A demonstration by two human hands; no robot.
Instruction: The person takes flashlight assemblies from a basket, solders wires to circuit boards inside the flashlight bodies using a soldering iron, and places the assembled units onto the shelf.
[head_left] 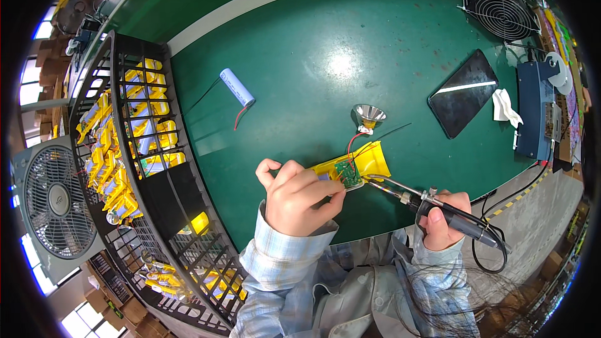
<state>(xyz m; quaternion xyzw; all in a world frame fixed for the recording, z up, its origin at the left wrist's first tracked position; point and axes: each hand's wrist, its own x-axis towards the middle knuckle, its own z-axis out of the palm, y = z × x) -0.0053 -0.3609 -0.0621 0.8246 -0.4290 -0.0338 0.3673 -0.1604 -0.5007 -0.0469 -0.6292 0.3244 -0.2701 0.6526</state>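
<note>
Between thumb and fingertips, my left hand (299, 195) pinches the edge of a small green circuit board (348, 173), which rests at a yellow plastic housing (375, 159) on the table. My right hand (440, 228) grips a soldering iron (462, 218) with a thin metal feed tube; its tip points left and reaches the board's right edge. Whether the tip touches is too small to tell. A red wire (350, 145) runs from the board to a silver lamp reflector (369, 114) lying just behind. One black wire (392, 131) sticks out to the upper right.
A blue cylindrical battery (237, 87) with wires lies on the green table (300, 44). Left stands a black crate (178, 197) of yellow assemblies, beside a fan (59, 199). At right are a black tablet-like slab (464, 94), white tissue (505, 107), a blue box unit (532, 112) and a black fan (501, 12).
</note>
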